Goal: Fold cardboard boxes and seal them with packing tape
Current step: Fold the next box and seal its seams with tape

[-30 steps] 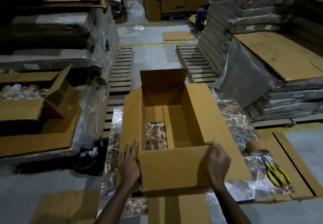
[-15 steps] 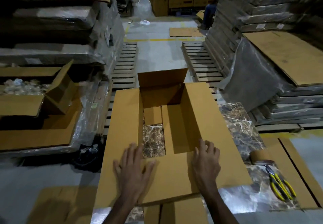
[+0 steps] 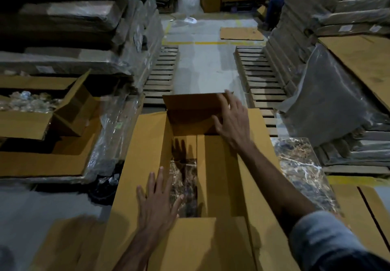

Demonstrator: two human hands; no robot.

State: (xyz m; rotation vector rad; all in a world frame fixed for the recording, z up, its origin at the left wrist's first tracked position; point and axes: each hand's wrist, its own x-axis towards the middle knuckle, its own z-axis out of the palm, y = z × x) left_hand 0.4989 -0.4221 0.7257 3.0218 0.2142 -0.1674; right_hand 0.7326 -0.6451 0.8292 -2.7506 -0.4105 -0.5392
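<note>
Cardboard box (image 3: 202, 243) under both spread hands (image 3: 157, 205)

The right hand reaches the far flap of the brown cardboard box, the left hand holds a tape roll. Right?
Only the left hand is wrong: the head view shows it lying flat, empty, on the near flap of the brown cardboard box.

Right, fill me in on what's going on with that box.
A person is folding a cardboard box on a marble-patterned table. The left hand lies flat, fingers straight, on the spread-out flaps at the near left. The right hand reaches across to the far flap, which stands upright, with fingers at its top edge. The inner flaps leave a gap where the table shows through, and no tape is visible on the box.
</note>
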